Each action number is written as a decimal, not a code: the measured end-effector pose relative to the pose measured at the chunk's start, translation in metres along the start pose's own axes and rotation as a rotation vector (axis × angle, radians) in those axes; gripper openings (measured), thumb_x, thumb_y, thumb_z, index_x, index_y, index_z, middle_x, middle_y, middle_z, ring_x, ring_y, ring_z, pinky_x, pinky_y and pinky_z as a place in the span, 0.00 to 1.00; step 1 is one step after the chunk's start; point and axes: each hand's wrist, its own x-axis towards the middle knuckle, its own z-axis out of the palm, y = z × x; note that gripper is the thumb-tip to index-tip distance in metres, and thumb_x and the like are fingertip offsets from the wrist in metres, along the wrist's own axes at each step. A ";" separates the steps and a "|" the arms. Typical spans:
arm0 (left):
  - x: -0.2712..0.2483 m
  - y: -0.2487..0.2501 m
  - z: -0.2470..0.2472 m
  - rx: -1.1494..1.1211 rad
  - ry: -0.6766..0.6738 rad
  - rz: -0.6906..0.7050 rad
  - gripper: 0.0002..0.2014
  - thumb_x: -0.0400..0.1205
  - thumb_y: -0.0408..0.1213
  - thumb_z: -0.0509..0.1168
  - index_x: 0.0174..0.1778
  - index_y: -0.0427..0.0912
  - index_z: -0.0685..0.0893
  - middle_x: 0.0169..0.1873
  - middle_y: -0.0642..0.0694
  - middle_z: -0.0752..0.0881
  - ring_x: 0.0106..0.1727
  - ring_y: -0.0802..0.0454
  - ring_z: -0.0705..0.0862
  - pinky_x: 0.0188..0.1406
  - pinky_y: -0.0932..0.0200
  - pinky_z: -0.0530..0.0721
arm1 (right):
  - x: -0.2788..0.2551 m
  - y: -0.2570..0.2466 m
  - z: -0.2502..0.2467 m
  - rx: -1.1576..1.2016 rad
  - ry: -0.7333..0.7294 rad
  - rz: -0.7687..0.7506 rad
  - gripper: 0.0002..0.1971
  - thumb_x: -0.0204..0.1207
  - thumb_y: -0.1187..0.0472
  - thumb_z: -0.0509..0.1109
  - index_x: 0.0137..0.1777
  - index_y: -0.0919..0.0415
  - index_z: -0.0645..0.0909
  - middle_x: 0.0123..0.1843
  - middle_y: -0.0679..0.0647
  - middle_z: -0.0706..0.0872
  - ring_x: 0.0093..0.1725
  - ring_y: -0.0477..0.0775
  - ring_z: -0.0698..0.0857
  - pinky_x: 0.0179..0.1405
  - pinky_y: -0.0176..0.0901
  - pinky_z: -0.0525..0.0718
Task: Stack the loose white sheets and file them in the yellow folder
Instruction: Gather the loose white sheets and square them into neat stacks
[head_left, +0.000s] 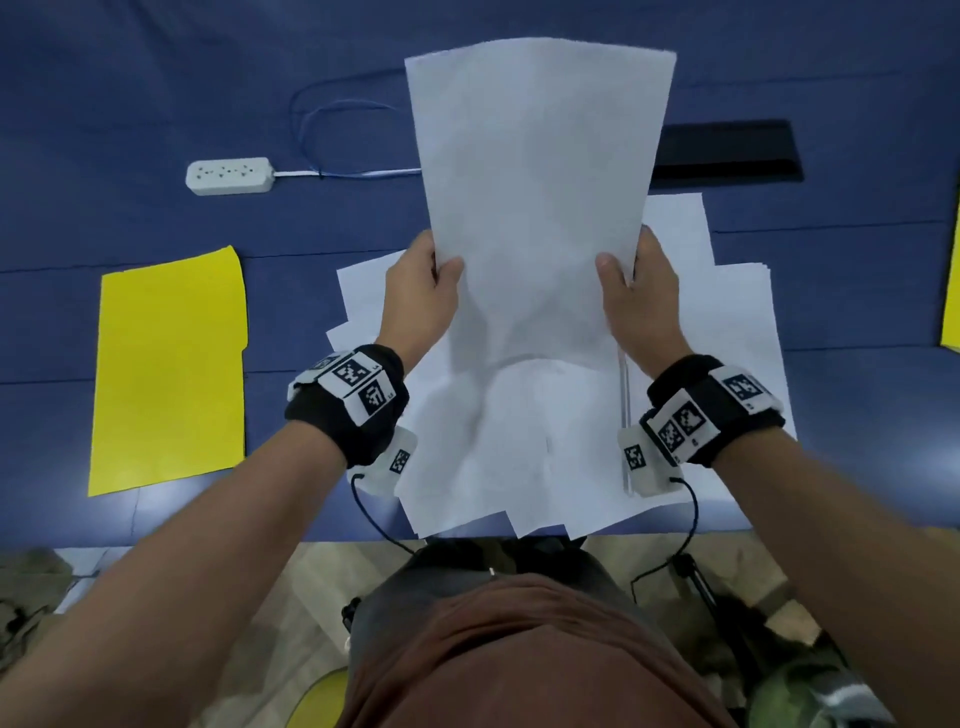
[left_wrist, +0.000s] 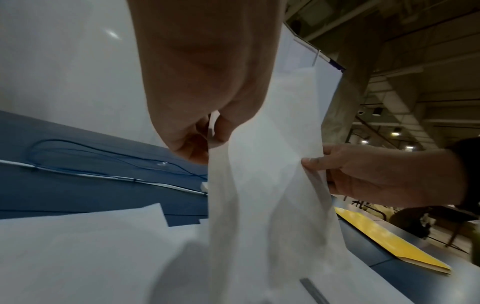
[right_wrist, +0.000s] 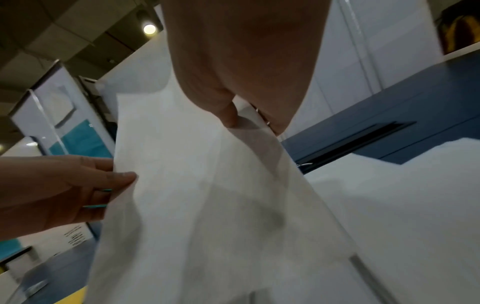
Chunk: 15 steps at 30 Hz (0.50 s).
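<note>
White sheets (head_left: 535, 171): a held bundle stands roughly upright above the tabletop (head_left: 130, 104), long axis running away from the person, lower edge near or on the scattered sheets (head_left: 727, 322) that lie fanned out beneath it. Whether the lower edge touches them cannot be determined.

Grip state: the left hand (head_left: 415, 296) pinches the left long edge of the bundle, thumb on the near face and fingers behind. The right hand (head_left: 641, 296) pinches the right long edge in the same manner. Both grips sit on the lower half of the bundle, at about the same height. The wrist views confirm thumb-and-finger pinches on each side and show the paper bowing slightly between them.

Key relation: the yellow folder (head_left: 166, 364) lies flat and closed on the tabletop to the left of the bundle, well apart from it, long axis parallel to that of the bundle. The left hand is the nearer one.

Judgement: the stack is incomplete, since scattered sheets remain below; filing also requires the folder to be opened first.

Surroundings: a white power strip (head_left: 229, 176) with its cable (head_left: 337, 135) lies beyond the folder; a black strip (head_left: 727, 156) lies behind the bundle; a second yellow item (head_left: 953, 291) shows at the right edge. Nothing stands between bundle and folder.
</note>
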 end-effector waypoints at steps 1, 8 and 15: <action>0.001 0.004 0.008 -0.004 -0.039 -0.007 0.09 0.84 0.36 0.62 0.58 0.40 0.81 0.48 0.38 0.87 0.44 0.46 0.83 0.48 0.56 0.84 | 0.002 0.004 -0.011 -0.010 0.019 0.013 0.10 0.82 0.63 0.63 0.62 0.60 0.77 0.47 0.42 0.82 0.41 0.33 0.79 0.42 0.19 0.76; -0.015 0.020 0.105 0.084 -0.324 -0.071 0.07 0.84 0.36 0.64 0.53 0.35 0.80 0.41 0.42 0.84 0.37 0.51 0.78 0.40 0.56 0.80 | -0.005 0.072 -0.087 -0.075 0.085 0.238 0.15 0.82 0.64 0.62 0.68 0.61 0.74 0.47 0.42 0.81 0.37 0.30 0.79 0.34 0.18 0.75; -0.031 0.025 0.202 0.189 -0.454 -0.149 0.13 0.84 0.34 0.65 0.36 0.42 0.69 0.29 0.50 0.72 0.31 0.52 0.71 0.30 0.63 0.71 | -0.022 0.146 -0.149 -0.220 0.039 0.457 0.19 0.82 0.68 0.60 0.72 0.62 0.72 0.58 0.52 0.81 0.51 0.50 0.78 0.46 0.35 0.72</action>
